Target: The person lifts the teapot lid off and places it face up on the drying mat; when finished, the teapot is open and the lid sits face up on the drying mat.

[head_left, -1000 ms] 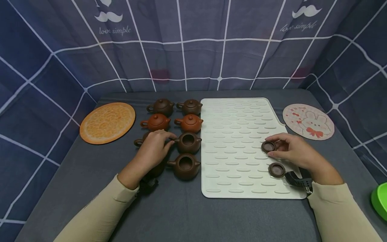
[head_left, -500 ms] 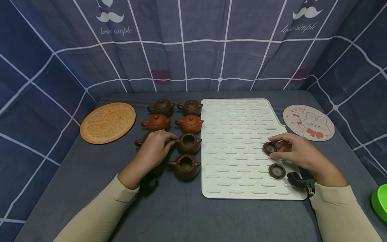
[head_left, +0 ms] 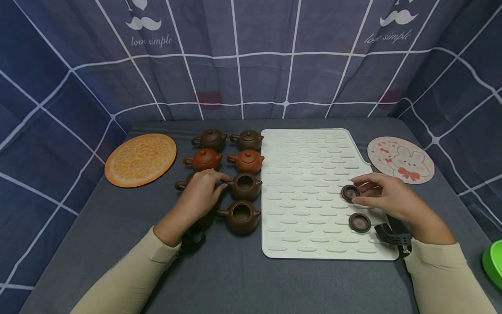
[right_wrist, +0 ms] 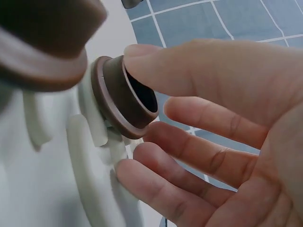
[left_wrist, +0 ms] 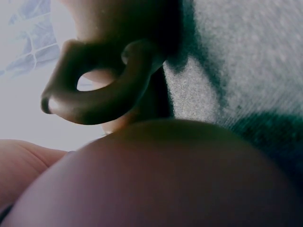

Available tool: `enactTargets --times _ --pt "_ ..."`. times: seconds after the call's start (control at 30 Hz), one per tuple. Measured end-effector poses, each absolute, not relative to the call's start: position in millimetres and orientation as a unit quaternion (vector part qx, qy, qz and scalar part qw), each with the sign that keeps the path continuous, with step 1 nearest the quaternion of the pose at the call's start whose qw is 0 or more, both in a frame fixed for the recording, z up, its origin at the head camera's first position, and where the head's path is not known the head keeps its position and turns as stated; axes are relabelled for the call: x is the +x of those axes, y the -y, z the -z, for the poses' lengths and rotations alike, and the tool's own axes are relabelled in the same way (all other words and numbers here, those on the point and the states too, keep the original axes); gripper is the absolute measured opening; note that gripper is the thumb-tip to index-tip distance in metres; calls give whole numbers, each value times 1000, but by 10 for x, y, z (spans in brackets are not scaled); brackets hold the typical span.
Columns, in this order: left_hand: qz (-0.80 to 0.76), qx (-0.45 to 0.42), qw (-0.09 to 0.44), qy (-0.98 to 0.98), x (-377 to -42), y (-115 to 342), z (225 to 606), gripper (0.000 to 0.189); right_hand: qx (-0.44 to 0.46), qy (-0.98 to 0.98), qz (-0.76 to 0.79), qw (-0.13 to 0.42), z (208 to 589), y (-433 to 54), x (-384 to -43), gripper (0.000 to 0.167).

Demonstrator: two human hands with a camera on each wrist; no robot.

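Note:
My left hand pinches the handle of a lidless brown teapot between thumb and index finger. Just in front of that pot stands another lidless brown teapot. Partly hidden under the left hand and wrist are more dark teapots; one handle shows large in the left wrist view. My right hand is beside an upturned brown teapot lid on a white ridged mat. Its thumb overlaps the lid's edge, its fingers loosely bent. A second upturned lid lies nearer.
Behind stand two lidded reddish teapots and two lidded dark teapots. An orange round mat lies at left, a pink rabbit mat at right. A green container shows at the right edge.
My right hand has drawn slightly to the right; the lid beside it shifted a little right and nearer, then stayed put. The left hand keeps its place on the teapot handle.

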State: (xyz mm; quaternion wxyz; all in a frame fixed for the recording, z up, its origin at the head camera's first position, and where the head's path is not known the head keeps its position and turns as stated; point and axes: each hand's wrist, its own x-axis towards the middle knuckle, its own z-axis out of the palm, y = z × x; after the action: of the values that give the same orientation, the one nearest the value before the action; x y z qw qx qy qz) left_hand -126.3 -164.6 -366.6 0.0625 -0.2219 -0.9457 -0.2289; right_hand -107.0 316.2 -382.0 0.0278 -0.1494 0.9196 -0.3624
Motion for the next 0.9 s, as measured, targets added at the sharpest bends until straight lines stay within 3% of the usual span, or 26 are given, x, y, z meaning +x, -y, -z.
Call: enactTargets --times 0.53,0.9 --pt "221 -214 49 950 -1262 1590 3577 25 -209 -937 269 -83 3585 -2934 -1021 41" --pt "250 -209 37 945 -1236 1618 3197 32 -303 -923 217 -100 3239 -2529 -1187 38"
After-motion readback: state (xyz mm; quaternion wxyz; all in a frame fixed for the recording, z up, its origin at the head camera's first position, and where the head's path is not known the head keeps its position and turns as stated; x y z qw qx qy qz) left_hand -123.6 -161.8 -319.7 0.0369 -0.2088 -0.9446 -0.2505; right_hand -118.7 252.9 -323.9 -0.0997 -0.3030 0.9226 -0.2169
